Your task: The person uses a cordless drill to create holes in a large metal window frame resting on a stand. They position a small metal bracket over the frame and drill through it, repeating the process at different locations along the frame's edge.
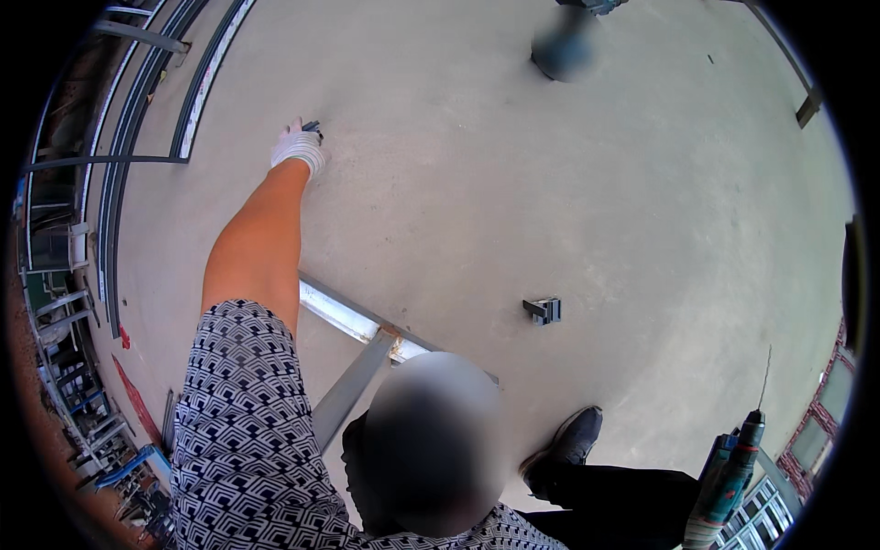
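The gloved left hand (298, 145) reaches far across the concrete floor (550, 183), its grip seemingly closing on a small dark bracket (313, 126) not yet lifted, while a second bracket (543, 310) lies untouched; the right grip can't be judged.

A white glove (298, 145) is worn on the hand at the upper left of the frame, closed on a small dark piece (313, 126). The sleeve (240, 431) at lower left is patterned in black and white diamonds. The floor (550, 183) is pale grey. A grey metal bar (341, 316) with white patches is seen at centre. A dark bracket (543, 310), a black shoe (570, 438) and a teal drill (729, 481) are noted at lower right.
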Motion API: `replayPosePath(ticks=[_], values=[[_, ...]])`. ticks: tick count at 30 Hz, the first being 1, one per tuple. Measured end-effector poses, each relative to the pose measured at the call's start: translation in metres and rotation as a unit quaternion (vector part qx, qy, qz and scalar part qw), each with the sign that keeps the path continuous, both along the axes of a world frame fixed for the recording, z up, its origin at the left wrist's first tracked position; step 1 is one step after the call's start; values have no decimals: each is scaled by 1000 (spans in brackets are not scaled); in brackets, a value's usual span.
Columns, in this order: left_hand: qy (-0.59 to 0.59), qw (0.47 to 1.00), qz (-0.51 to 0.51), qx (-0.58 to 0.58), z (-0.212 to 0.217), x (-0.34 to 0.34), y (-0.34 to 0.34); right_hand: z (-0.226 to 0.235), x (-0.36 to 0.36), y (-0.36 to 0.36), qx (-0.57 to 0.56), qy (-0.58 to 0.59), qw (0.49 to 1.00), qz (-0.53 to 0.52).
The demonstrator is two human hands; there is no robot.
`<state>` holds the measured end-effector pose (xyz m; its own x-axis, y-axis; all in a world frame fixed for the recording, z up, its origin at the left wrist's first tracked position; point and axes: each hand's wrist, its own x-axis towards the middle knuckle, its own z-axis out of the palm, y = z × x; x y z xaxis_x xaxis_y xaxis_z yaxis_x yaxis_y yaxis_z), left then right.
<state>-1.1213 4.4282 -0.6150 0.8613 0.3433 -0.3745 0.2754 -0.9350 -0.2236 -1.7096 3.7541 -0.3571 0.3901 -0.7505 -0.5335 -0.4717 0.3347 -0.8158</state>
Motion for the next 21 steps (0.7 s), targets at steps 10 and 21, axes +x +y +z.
replayPosePath(ticks=[10, 21], values=[[54, 997, -53, 13, -2, -7, -15, 3, 15, -4, 23, -37, 999, -8], [93, 959, -21, -265, 98, -175, -278, 54, 124, 78, 283, 7, 959, 29]])
